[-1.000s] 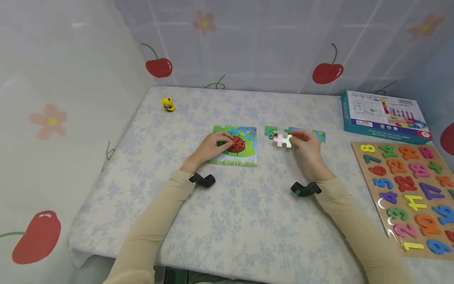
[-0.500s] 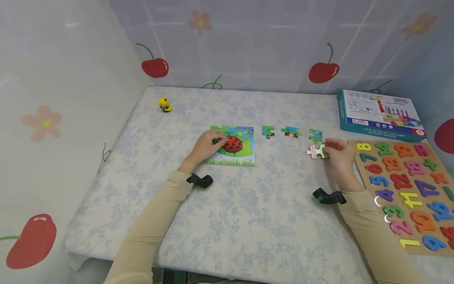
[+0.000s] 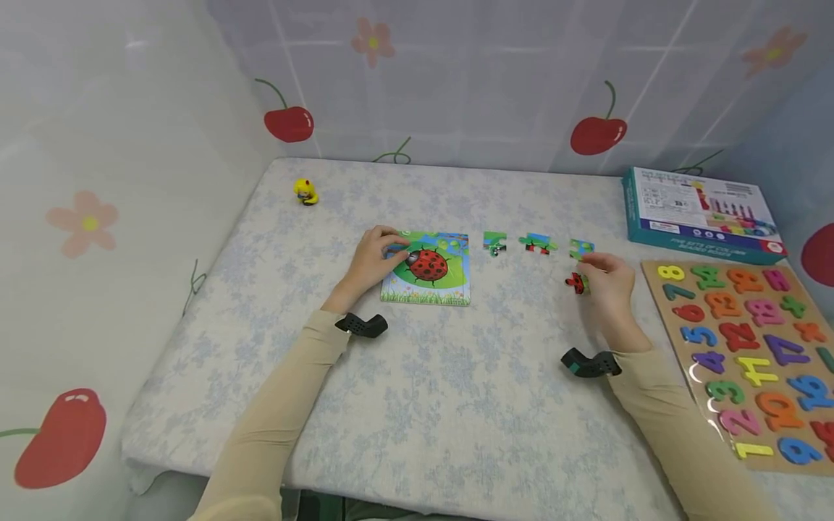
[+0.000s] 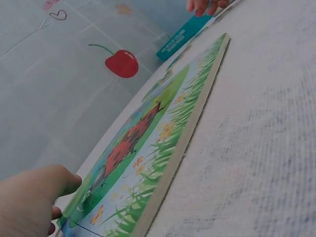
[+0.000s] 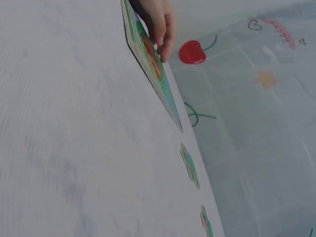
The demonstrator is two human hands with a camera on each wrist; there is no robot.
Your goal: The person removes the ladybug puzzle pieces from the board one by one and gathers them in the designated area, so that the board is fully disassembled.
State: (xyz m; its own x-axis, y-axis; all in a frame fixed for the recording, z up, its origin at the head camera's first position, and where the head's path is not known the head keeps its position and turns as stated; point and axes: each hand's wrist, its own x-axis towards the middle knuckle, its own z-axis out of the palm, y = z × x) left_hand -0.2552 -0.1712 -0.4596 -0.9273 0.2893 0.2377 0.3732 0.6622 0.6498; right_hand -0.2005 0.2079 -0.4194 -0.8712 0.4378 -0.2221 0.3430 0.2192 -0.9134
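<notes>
A square ladybug puzzle (image 3: 449, 286) lies flat on the table. At its upper left edge my left hand (image 3: 374, 257) rests, fingers loosely bent, the thumb over the picture; the left wrist view shows that thumb (image 4: 69, 181) by the puzzle's corner. To the right, my right hand (image 3: 611, 286) pinches a red, black and green puzzle piece (image 3: 576, 283), printed face showing. Beyond it lie a green corner piece (image 3: 494, 242), a middle piece (image 3: 538, 242) and a blue-green piece (image 3: 580, 247), partly near my fingers. The right wrist view does not show my right hand.
On the right lies a wooden number board (image 3: 730, 340) with colourful numerals. Behind it sits a teal and white box (image 3: 706, 213). A small yellow figurine (image 3: 305, 192) stands at the back left of the cloth-covered table (image 3: 456, 405).
My right hand carried the piece rightward from among the loose pieces, and its pale back has turned to the printed face. My left hand slid left, off the ladybug to the puzzle's edge.
</notes>
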